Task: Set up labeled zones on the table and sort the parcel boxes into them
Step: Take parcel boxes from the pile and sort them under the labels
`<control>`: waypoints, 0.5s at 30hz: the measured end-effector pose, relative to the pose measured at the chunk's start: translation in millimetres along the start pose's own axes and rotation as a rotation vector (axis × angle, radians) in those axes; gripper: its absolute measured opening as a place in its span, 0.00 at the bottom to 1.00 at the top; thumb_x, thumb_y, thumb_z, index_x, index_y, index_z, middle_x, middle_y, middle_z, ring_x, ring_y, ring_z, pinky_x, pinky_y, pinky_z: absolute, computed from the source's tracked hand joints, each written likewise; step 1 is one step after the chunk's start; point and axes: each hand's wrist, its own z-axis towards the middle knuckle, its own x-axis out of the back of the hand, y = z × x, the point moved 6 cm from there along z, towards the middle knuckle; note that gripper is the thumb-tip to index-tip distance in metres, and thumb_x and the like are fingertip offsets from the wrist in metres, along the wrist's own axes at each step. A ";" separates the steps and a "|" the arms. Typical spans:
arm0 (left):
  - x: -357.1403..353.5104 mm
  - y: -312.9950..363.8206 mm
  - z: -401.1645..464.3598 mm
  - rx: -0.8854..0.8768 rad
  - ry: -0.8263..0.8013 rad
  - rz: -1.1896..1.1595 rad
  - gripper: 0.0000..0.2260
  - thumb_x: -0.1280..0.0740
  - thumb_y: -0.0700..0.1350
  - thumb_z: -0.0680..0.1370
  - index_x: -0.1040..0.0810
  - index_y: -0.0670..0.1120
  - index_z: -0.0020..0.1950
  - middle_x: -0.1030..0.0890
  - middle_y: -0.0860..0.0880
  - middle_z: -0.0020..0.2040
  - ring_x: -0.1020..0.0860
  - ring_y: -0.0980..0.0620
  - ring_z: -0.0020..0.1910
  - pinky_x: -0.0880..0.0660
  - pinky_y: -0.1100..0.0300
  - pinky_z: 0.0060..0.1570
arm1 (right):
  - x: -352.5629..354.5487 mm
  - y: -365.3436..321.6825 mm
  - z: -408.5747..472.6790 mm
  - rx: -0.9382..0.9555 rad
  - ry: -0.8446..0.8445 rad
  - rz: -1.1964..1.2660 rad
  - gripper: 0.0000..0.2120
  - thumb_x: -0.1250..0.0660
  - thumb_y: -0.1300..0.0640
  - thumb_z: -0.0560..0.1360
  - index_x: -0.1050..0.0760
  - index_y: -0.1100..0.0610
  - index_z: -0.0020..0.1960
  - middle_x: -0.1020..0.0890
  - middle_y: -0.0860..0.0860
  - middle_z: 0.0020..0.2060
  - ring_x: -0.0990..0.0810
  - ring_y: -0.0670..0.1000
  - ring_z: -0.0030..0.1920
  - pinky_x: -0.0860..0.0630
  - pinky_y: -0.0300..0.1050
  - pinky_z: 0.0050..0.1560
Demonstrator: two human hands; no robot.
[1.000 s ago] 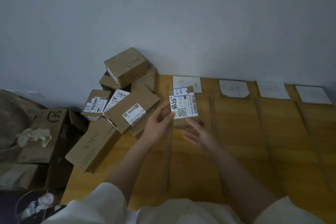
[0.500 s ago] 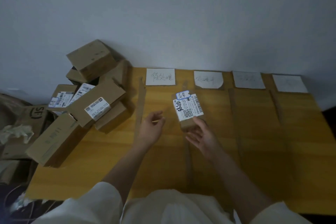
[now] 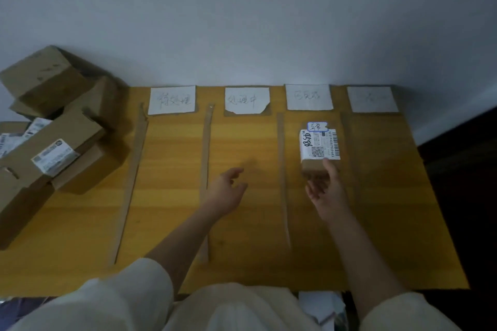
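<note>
Yellow table (image 3: 174,169), 4 paper labels. Right hand (image 3: 326,191) gripping small box (image 3: 320,148) by near end, 3rd zone; left hand (image 3: 228,191) loose, empty. Prob. light, stiff cardboard; hold by sides.

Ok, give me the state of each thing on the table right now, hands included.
Parcel box: in the third zone, label up, gripped at its near end.
Right hand: holds the box.
Left hand: open, holding nothing.
Zone labels: four, flat along the far edge.
Box pile: unsorted, at left.

"处理中" paper sign (image 3: 247,100) (2nd zone)
</note>
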 end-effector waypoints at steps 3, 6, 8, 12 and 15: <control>-26.0 20.7 3.9 -0.010 -0.076 0.086 0.22 0.37 0.51 0.80 0.34 0.52 0.73 0.28 0.49 0.71 0.28 0.48 0.68 0.24 0.53 0.57 | 38.2 -28.1 13.2 0.039 0.069 0.057 0.27 0.29 0.43 0.71 0.28 0.53 0.66 0.22 0.54 0.57 0.23 0.52 0.57 0.25 0.47 0.52; -45.4 35.0 9.5 -0.009 -0.127 0.157 0.23 0.38 0.51 0.80 0.36 0.52 0.75 0.30 0.48 0.72 0.24 0.49 0.61 0.24 0.56 0.50 | 66.0 -55.1 24.8 0.077 0.110 0.096 0.27 0.30 0.41 0.71 0.27 0.53 0.65 0.21 0.54 0.58 0.22 0.52 0.55 0.25 0.46 0.50; -54.0 37.1 13.9 -0.001 -0.144 0.176 0.23 0.38 0.51 0.80 0.36 0.52 0.75 0.28 0.47 0.70 0.24 0.57 0.41 0.27 0.61 0.37 | 77.4 -70.1 31.9 0.094 0.133 0.107 0.23 0.31 0.42 0.73 0.28 0.53 0.63 0.21 0.54 0.57 0.22 0.53 0.55 0.25 0.46 0.51; -67.4 38.6 20.8 0.039 -0.160 0.218 0.24 0.36 0.51 0.79 0.36 0.51 0.75 0.26 0.45 0.67 0.30 0.55 0.36 0.26 0.59 0.38 | 91.7 -96.1 48.5 0.111 0.123 0.178 0.24 0.32 0.46 0.74 0.32 0.52 0.66 0.25 0.55 0.58 0.24 0.55 0.57 0.25 0.48 0.53; -73.0 40.9 24.0 0.063 -0.177 0.233 0.25 0.36 0.51 0.79 0.36 0.50 0.75 0.27 0.44 0.69 0.30 0.54 0.36 0.25 0.54 0.44 | 93.6 -112.0 59.7 0.110 0.152 0.122 0.29 0.33 0.44 0.72 0.33 0.51 0.70 0.26 0.54 0.60 0.27 0.55 0.59 0.26 0.49 0.57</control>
